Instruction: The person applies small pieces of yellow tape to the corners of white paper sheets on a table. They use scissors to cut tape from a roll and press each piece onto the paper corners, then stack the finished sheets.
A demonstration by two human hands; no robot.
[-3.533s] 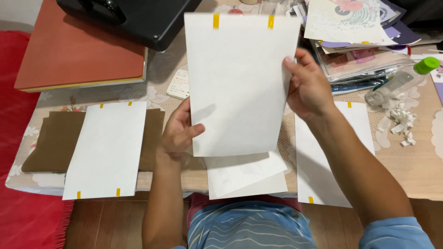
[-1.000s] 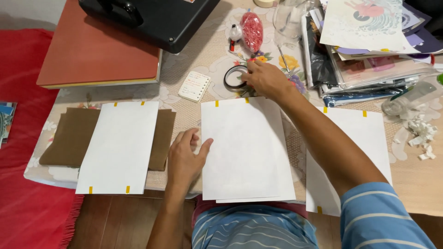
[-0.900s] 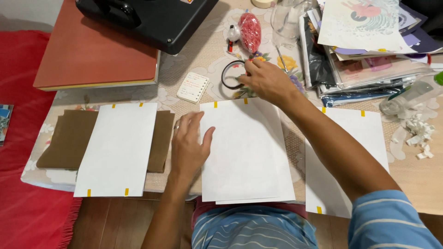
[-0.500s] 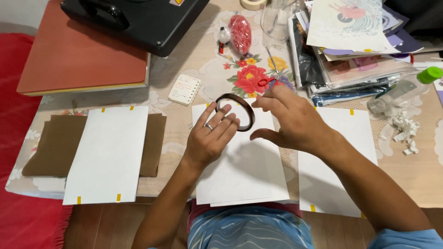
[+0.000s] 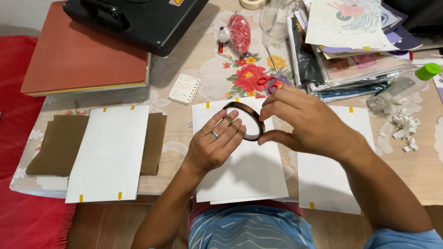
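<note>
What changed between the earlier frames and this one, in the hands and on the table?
The white paper sheet that both hands held up now lies flat on the table. The right hand reached up the table, took the dark brown tape roll and brought it over the sheet, where the left hand now holds it too. The left white sheet on brown card and the right white sheet stayed put.

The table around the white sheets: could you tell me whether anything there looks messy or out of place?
Yes, slightly. Torn white paper scraps lie scattered at the right, beside a plastic bottle lying on its side. The paper stack behind is untidy. The hands hold the tape roll over neatly laid sheets.
</note>
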